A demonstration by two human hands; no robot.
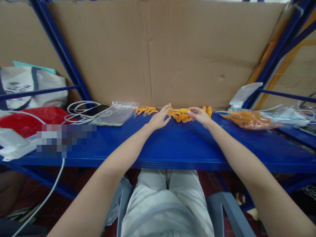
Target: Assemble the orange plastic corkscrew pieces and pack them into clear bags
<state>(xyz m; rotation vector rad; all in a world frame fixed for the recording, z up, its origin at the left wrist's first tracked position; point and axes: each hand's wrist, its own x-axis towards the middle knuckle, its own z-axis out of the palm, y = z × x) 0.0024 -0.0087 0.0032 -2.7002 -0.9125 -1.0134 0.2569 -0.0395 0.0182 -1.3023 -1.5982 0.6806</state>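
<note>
Along the back of the blue table lies a row of orange plastic pieces (181, 115), some tube-like with round open ends. My left hand (159, 119) is at the left end of this row, thumb and fingers apart, its fingertips beside a small upright orange part. At the row's right side my right hand (200, 116) has its fingers closed on the end of a long orange plastic piece (181, 110). To the left of my left hand are several thin orange pieces with small metal chains (146, 111). The fingers partly hide the pieces.
A clear plastic bag (118, 115), a phone (96, 111) and coiled white cable are on the left, near a red bag (34, 120) and a white power strip (17, 148). A bag of orange pieces (249, 119) lies right. Cardboard (172, 49) stands behind, between blue posts.
</note>
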